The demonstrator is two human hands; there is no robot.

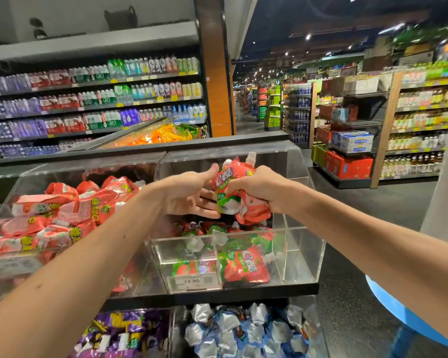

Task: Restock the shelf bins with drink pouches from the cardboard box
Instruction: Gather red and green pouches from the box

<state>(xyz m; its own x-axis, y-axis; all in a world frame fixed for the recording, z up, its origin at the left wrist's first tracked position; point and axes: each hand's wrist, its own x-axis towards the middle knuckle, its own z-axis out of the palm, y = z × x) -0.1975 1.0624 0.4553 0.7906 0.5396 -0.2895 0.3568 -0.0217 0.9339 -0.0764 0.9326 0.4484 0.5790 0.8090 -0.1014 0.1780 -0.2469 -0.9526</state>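
Observation:
My right hand (259,191) grips a bunch of red-and-green drink pouches (229,184) with white spouts, held above the clear acrylic bin (305,251) on the upper shelf. My left hand (189,195) is beside them with its fingers spread, the fingertips touching the underside and left edge of the bunch. Several more of the same pouches (243,264) lie in the bin below, behind a price tag (193,281) reading 14.90. The cardboard box is out of view.
A neighbouring clear bin (8,264) to the left holds red snack packs. Lower bins hold purple pouches (119,334) and blue-silver pouches (243,332). A blue rounded object (409,321) sits at right on the dark floor. Drink shelves line the aisle behind.

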